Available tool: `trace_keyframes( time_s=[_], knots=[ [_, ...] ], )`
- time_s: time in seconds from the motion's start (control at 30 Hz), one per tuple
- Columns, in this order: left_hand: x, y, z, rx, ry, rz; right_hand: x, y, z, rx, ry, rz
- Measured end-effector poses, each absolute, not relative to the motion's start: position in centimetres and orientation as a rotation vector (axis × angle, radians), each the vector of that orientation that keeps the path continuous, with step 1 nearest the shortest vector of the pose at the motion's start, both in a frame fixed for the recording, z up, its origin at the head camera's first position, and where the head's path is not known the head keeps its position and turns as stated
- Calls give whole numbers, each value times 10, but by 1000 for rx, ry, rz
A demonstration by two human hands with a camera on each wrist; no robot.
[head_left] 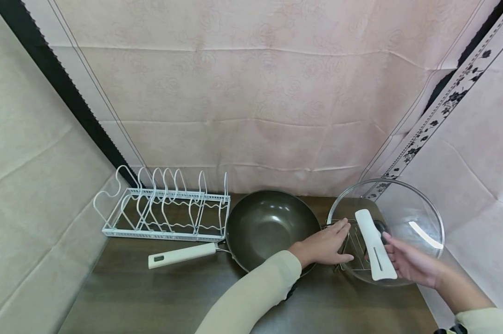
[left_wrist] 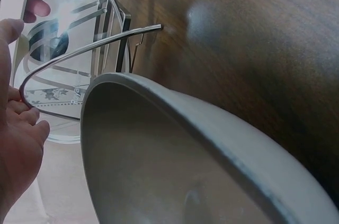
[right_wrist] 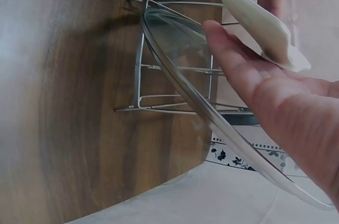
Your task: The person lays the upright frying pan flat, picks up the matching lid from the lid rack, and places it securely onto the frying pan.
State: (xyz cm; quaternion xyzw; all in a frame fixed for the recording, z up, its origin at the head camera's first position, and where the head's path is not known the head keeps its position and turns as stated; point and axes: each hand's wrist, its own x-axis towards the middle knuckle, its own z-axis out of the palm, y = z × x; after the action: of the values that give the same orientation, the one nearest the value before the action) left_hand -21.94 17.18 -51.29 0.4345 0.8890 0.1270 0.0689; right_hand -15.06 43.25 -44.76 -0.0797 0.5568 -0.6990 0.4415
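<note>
Counting outward, we had our left hand [head_left: 324, 244] with thumb and fingers apart, our right hand [head_left: 415, 263] at one white slotted utensil [head_left: 374, 242]; clamped or not, we couldn't tell. Behind: one glass lid [head_left: 418, 218], one wire rack [right_wrist: 139, 70]. Left: one wok [head_left: 272, 227]. Table [head_left: 351, 311] room lay frontward.

We get bright, even light in head view; small highlights inside pan [head_left: 270, 229], white streak on glass lid [head_left: 416, 215]. Wrist views look dimmer to us, slightly hazy; pale sheen on tabletop [right_wrist: 79, 128], soft shadow beside wire rack [right_wrist: 139, 73].
</note>
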Motion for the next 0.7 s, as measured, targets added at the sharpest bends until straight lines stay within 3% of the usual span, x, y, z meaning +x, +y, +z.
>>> trace_keyframes(
  time_s=[0.7],
  knots=[
    [-220,172,-516,1317,2707,336,-148,417,-468,-104,1196,-1894]
  ],
)
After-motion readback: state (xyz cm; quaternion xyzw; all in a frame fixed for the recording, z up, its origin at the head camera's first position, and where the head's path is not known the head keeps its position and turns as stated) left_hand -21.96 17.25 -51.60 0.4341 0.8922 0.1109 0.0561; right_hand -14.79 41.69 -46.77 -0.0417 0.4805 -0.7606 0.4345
